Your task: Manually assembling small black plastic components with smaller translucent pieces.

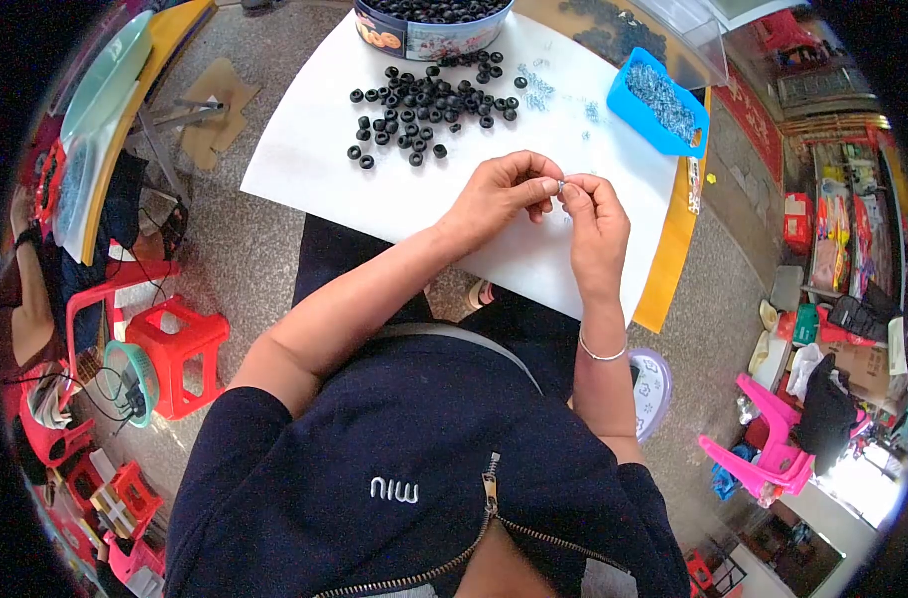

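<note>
My left hand (502, 191) and my right hand (595, 221) meet over the white sheet (314, 169) on the table. Their fingertips pinch a tiny silver metal part (561, 185) between them. Several black rubber rings (424, 108) lie scattered on the sheet beyond my hands. A blue tray (623, 98) of small silver parts stands at the far right, with a few loose silver bits (538, 92) beside it. My right wrist wears a thin bracelet.
A round tin (414, 38) full of black rings sits at the table's far edge, next to a clear plastic box (688, 40). Red plastic stools (180, 354) stand on the left floor, pink ones (768, 453) on the right. Another person's arm shows at the far left.
</note>
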A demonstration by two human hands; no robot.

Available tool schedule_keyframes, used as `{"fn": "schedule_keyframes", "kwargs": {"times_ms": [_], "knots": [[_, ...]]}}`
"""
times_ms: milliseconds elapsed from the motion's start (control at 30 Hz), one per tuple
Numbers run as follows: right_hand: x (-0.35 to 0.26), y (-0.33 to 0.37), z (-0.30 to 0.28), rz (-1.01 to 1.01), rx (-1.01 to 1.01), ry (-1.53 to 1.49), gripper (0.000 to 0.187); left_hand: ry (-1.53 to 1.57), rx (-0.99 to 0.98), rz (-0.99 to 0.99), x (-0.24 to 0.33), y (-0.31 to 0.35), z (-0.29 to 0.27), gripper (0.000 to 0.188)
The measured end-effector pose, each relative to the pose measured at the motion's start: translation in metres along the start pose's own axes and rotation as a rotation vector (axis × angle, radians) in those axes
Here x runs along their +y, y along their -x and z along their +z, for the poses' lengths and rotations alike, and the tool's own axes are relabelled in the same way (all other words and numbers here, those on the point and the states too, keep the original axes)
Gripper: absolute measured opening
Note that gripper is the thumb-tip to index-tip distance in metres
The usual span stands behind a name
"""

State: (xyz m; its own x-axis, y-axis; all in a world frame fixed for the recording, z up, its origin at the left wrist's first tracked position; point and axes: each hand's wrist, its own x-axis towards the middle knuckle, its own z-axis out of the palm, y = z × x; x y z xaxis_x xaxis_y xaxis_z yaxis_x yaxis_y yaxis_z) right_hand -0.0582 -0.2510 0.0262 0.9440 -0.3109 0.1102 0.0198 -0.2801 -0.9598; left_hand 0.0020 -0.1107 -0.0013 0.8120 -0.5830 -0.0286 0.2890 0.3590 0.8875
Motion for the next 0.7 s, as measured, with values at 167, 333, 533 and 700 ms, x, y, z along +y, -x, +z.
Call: {"fn": "schedule_keyframes", "kwargs": {"times_ms": [167, 333, 533, 700], "knots": [[-0.0045, 0.0009, -0.0002, -0.005, -0.017, -0.03, 0.012, 0.013, 0.004, -0.014, 0.0015, -0.0005, -0.002, 0.015], [-0.006, 0.0022, 0.0023, -0.059, 0.006, 0.027, 0.014, 0.106, 0.055, -0.055, 0.0003, -0.0018, -0.002, 0.014], [-0.0089, -0.0021, -0.0015, -0.034, -0.077, 0.312, 0.021, 0.042, 0.0, -0.047, 0.0022, -0.0003, -0.0019, 0.013], [-0.01, -0.0015, -0.0009, -0.069, -0.05, 0.246, 0.016, 0.053, 0.024, -0.038, 0.0022, -0.0006, -0.0016, 0.012]]}}
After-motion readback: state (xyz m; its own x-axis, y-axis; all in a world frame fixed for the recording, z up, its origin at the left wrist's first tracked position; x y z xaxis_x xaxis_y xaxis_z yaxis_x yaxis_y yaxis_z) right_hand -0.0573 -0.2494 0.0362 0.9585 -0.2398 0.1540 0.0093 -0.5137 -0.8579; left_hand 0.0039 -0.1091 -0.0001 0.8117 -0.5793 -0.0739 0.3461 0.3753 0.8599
